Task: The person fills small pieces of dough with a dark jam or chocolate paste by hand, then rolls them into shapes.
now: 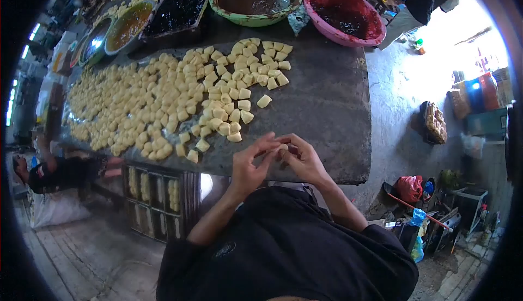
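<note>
Over the near edge of the table, my left hand (251,162) and my right hand (303,161) meet at a small piece of pale dough (283,147). The fingers and thumbs of both hands are bent around it, and they cover most of it. Just beyond my hands lie many cut dough pieces (234,94), short and pale yellow. One piece (263,101) sits a little apart from the pile, on the dark tabletop (321,105).
Along the table's far side stand a pink basin (377,35) of dark red filling, a green basin (218,13) of brown filling and a dark tray (202,8). A rack of trays (158,200) stands below at left. Another person (52,176) is at the left.
</note>
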{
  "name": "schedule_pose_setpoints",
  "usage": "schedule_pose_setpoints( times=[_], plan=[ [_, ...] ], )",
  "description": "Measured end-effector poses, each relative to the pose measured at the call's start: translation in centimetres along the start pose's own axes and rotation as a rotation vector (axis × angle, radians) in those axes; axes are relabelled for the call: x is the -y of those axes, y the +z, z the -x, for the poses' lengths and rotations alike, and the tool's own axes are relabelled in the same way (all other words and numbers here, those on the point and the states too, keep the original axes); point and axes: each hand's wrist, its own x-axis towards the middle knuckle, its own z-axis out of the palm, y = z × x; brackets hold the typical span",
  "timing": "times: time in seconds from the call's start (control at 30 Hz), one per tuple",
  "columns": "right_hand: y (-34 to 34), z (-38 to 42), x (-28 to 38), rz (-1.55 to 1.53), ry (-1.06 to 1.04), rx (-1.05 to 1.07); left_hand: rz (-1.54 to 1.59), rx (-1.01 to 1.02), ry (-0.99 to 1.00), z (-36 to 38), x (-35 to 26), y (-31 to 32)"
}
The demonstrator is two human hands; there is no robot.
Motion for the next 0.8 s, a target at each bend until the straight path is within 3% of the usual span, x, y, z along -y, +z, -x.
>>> schedule_pose_setpoints(
  times=[0.03,0.13,0.23,0.33,0.4,0.5,0.6,0.7,0.77,0.8],
  plan=[
    [-0.5,-0.4,0.1,0.034,0.036,0.08,0.112,-0.027,-0.025,0.0,-0.2,-0.2],
    [-0.4,-2.4,0.1,0.423,-0.318,0.027,0.289,-0.234,-0.044,-0.5,0.5,-1.9],
    [-2.6,-5.1,-5.7,0.816,-0.421,0.167,0.235,-0.374,-0.042,-0.1,1.7,-5.2],
    [-3.0,-9.9,-6.4,0.851,-0.487,-0.005,0.151,-0.433,-0.05,0.6,2.4,-6.9],
    [-1.6,-13.7,-4.2,0.902,-0.491,-0.091,0.134,-0.44,-0.054,1.1,3.2,-7.2],
    [-2.3,-18.6,-4.8,1.191,-0.456,0.195,0.18,-0.373,-0.053,1.4,2.6,-7.2],
    [-1.4,-17.7,-1.5,1.27,-0.235,0.244,0.106,-0.342,0.035,1.5,2.4,-8.1],
    [3.3,-12.8,-0.9,0.367,-0.177,-0.036,-0.083,-0.357,0.252,1.0,1.9,-8.7],
    [8.7,-7.5,2.1,0.041,-0.058,-0.004,-0.278,-0.362,0.468,0.4,0.6,-8.9],
    [10.7,-5.3,2.9,0.022,-0.131,0.075,-0.362,-0.385,0.64,-0.1,-0.6,-8.9]
  ],
)
